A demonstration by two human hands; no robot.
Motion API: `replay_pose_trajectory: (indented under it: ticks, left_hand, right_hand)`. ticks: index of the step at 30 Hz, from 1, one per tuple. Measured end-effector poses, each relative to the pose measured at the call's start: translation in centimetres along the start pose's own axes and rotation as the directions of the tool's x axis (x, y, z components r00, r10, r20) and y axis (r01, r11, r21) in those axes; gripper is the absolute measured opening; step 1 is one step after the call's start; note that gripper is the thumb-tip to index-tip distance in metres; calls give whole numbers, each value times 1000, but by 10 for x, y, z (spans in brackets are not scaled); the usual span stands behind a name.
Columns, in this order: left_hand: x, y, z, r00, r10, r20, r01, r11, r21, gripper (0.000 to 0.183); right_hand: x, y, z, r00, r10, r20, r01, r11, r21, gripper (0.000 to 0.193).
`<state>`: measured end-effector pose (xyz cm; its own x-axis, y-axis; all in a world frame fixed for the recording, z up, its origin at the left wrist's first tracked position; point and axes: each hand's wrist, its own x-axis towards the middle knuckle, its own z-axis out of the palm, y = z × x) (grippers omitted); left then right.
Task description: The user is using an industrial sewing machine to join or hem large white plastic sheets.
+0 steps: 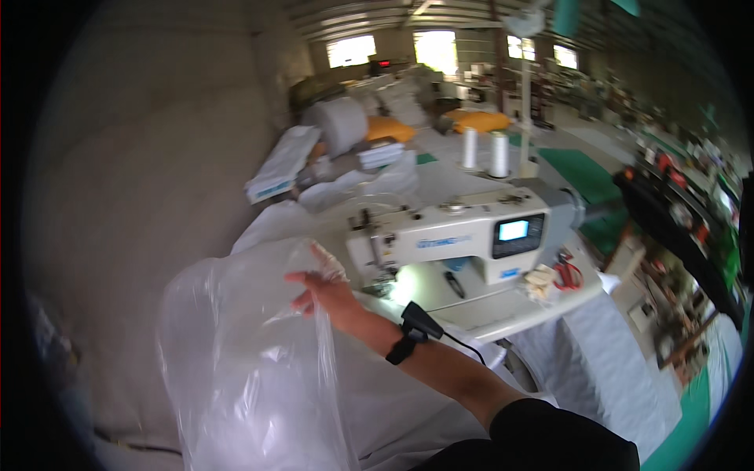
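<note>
My right hand [326, 294] reaches in from the lower right, its fingers spread apart against the edge of a clear plastic sheet [243, 353]. Something whitish covers part of one finger. The plastic hangs in shiny folds over white fabric, left of a white sewing machine [444, 239]. The machine's lamp lights the needle area, just right of my hand. A black strap with a small black device [422, 320] and a cable sits on my right wrist. My left hand does not show.
Red-handled scissors [569, 273] and a dark small tool [454, 284] lie on the machine table [503, 306]. Two white thread cones [499, 155] stand behind it. A large white roll [339, 125] and orange bundles [479, 121] lie farther back. A bare wall [149, 149] rises at left.
</note>
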<state>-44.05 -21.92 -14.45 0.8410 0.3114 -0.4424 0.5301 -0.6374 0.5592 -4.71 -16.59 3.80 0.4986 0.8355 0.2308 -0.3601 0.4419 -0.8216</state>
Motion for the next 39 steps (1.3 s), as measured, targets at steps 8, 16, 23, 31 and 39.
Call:
replay_pose_trajectory:
  ticks: [8, 16, 23, 31, 39]
  left_hand:
    - [-7, 159, -121, 613, 232, -756, -529, 830, -175, 26]
    - [201, 95, -182, 328, 388, -862, -114, 921, 371, 52]
    - [219, 62, -144, 572, -144, -808, 460, 871, 170, 59]
    - [193, 11, -153, 523, -381, -763, 624, 781, 38, 63]
    - [231, 51, -156, 539, 109, -835, 149, 964, 222, 54]
  right_hand:
    - [-152, -23, -67, 949, -62, -310, -82, 897, -433, 67]
    - [-327, -25, -154, 870, 351, -347, -454, 845, -283, 83]
    - [-474, -37, -238, 295, 67, -953, -659, 737, -152, 20]
    - [-625, -23, -385, 131, -277, -952, -503, 809, -304, 26]
    - [-511, -130, -299, 20, 250, -968, -993, -108, -49, 46]
